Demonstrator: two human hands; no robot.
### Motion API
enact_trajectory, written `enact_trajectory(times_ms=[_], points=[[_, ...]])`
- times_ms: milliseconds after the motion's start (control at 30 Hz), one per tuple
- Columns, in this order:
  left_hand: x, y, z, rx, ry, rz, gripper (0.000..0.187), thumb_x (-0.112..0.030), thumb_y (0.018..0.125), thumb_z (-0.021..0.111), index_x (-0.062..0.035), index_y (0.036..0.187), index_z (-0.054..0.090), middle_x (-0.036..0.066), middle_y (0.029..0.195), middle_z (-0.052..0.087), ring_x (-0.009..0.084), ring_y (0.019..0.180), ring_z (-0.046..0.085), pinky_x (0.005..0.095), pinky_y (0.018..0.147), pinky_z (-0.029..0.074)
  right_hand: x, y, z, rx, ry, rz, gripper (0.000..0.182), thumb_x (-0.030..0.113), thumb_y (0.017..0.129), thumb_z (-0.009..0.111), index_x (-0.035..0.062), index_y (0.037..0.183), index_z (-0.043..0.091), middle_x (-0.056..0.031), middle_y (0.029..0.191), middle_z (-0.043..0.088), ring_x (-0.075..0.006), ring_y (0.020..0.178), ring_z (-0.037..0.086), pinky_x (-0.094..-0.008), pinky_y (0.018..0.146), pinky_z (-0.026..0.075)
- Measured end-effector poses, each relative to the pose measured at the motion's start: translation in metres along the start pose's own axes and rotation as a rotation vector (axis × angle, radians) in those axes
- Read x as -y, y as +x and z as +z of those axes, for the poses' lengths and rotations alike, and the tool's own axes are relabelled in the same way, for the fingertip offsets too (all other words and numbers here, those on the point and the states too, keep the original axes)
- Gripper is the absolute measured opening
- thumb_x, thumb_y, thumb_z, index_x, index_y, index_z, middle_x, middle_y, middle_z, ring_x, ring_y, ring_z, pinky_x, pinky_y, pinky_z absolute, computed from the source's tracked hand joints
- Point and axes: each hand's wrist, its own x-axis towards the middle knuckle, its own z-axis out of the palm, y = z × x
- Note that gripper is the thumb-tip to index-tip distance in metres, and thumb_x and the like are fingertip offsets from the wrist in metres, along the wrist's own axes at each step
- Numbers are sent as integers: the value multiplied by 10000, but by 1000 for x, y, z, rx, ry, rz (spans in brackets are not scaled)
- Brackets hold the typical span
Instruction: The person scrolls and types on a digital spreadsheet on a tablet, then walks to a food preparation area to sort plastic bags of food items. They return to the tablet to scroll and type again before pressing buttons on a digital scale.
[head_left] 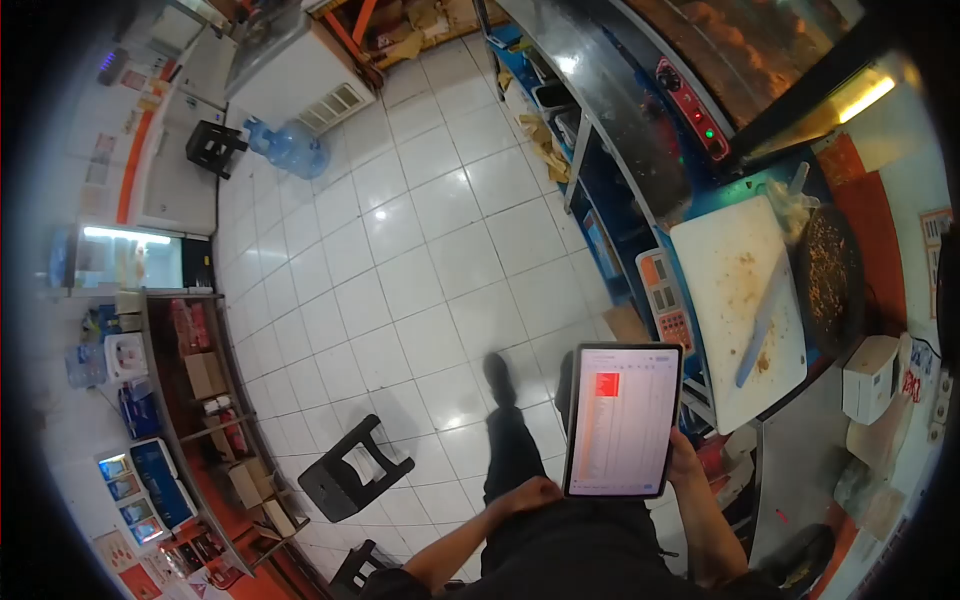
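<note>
A tablet (622,425) with a lit white screen and a red block near its top stands upright in front of my body. My right hand (684,462) grips its lower right edge, with the fingers mostly hidden behind it. My left hand (535,494) is closed near the tablet's lower left corner, against my dark clothing; whatever it holds, if anything, cannot be made out. To the right of the tablet lie an orange and white scale (664,298) and a white cutting board (735,300) with a long knife (764,320) and brown crumbs on it.
Black stools (352,470) stand on the tiled floor at lower left. Blue water bottles (290,147) lie near a white cabinet (300,75). Shelves (205,430) line the left wall. A round dark pan (832,275) and a white box (870,380) are at the right.
</note>
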Motion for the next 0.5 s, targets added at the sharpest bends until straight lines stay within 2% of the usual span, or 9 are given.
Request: enact_trajectory(times_ms=[33,100,167,233,267,367,433,467,500], points=[[30,23,12,-246,75,176,170,-182,817,656,-31,895,644,23,731,624,100,740,583,271,670,486,-2,2,-3,-24,5,8,742,473,811,667,-16,1317,429,-148,1239,563,-267,1103,573,-402,927,471],[24,36,12,-198,161,180,181,-165,830,637,-33,952,645,44,789,646,124,782,597,286,705,490,-13,-2,-12,-50,-27,22,700,513,842,599,54,1343,433,-116,1283,547,-264,1143,552,-427,940,461],[22,27,-7,-146,255,189,205,-149,842,617,-35,1010,645,65,847,669,148,823,610,300,740,493,-28,-3,-4,-93,40,60,701,518,841,597,54,1341,435,-115,1279,550,-274,1134,556,-430,930,465],[26,17,-44,323,194,170,266,-111,849,602,-23,1100,616,82,954,673,173,851,621,302,784,493,-39,-1,20,-279,-38,-26,718,531,831,601,53,1340,435,-115,1275,550,-275,1133,555,-432,925,468],[35,6,-59,348,194,160,266,-111,849,602,-23,1100,616,82,954,673,173,851,621,302,784,493,-44,8,43,-365,4,-38,803,542,767,666,-10,1306,442,-155,1209,582,-284,1091,580,-417,932,471],[48,-24,-109,641,-107,-27,289,-158,869,625,-27,1126,607,88,1067,646,180,958,602,303,833,477,-98,32,51,-564,77,-172,779,517,761,679,0,1300,459,-145,1212,583,-289,1120,560,-429,950,458],[27,-53,-118,829,-206,-325,326,-251,889,611,-46,1143,604,118,1115,616,195,1012,581,317,886,453,-124,55,52,-551,226,-53,726,487,748,704,19,1267,509,-120,1232,580,-274,1125,554,-429,962,448],[31,-61,-115,847,-235,-360,326,-251,889,611,-46,1143,604,118,1115,616,195,1012,581,317,886,453,-148,66,34,-475,304,20,736,494,740,714,19,1265,511,-117,1225,584,-266,1120,557,-422,962,448],[37,-59,-118,855,-39,-388,354,-294,891,600,-56,1153,601,136,1123,604,213,1026,575,328,903,444,-164,83,23,-392,380,75,746,500,733,723,18,1262,513,-114,1219,587,-259,1115,560,-415,962,449]])
